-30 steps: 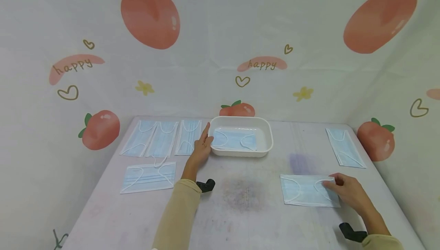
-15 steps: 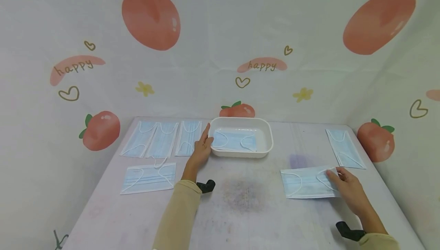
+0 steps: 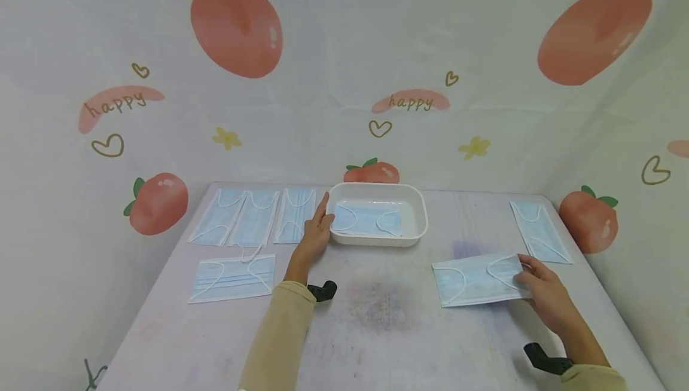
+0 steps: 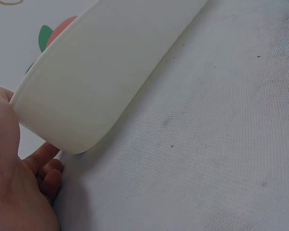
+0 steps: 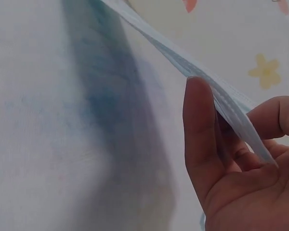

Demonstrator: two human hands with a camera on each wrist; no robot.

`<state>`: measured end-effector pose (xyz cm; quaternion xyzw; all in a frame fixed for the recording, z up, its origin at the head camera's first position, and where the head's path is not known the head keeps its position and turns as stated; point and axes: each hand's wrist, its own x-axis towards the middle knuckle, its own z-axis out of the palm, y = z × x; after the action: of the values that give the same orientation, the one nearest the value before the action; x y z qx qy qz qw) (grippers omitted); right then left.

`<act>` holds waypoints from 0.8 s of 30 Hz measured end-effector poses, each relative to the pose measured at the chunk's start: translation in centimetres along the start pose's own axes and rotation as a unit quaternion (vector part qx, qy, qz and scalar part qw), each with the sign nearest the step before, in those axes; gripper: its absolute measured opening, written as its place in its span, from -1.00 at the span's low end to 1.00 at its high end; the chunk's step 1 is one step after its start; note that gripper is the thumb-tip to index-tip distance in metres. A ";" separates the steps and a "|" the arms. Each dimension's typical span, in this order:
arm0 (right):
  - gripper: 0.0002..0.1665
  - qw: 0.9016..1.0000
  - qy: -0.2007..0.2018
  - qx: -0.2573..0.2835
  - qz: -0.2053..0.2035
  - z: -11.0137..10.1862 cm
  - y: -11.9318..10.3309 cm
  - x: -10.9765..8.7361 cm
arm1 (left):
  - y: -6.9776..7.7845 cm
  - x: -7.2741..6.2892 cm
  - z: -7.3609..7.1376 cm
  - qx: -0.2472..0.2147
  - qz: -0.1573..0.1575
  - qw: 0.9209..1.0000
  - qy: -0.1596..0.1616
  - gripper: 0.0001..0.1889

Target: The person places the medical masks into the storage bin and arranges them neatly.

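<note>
A white plastic tray (image 3: 418,223) stands at the back middle of the table, a light-blue face mask (image 3: 368,219) lying flat inside it. My left hand (image 3: 315,232) holds the tray's left end, thumb at the rim and index finger along the outer wall; the left wrist view shows the thumb (image 4: 1,103) reaching over the edge of the tray (image 4: 86,72). Between thumb and fingers, my right hand (image 3: 546,295) pinches the right end of another face mask (image 3: 473,280). This mask is tilted, raised off the table with its shadow below, and shows edge-on in the right wrist view.
Left of the tray, several face masks (image 3: 253,217) lie in a row, with one more mask (image 3: 231,278) crosswise in front. A single mask (image 3: 540,232) lies near the table's right edge. A printed cloth (image 3: 323,80) hangs behind the table.
My right hand has lifted the mask off the table, its right end rising and tilting, then shifted it slightly left. My left hand and the tray have stayed in place.
</note>
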<state>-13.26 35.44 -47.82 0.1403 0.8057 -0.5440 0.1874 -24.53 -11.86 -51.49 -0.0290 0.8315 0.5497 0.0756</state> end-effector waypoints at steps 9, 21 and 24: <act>-0.24 0.998 0.004 0.048 -0.028 0.2 -0.4 -0.4 | 0.1 0.0 0.1 -0.002 -0.001 1.000 -0.005 -0.39; -0.16 0.977 -0.019 0.188 -0.099 1.1 -1.7 -0.9 | 0.1 0.0 0.1 -0.002 -0.002 1.000 -0.005 -0.39; -0.16 0.969 -0.033 0.214 -0.121 1.2 -2.3 -0.9 | 0.2 -0.2 0.0 0.000 -0.005 1.000 -0.004 -0.39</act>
<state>-13.27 33.48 -45.89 0.0604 0.6751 -0.7267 0.1120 -24.40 -11.78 -51.26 -0.0313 0.8311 0.5493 0.0816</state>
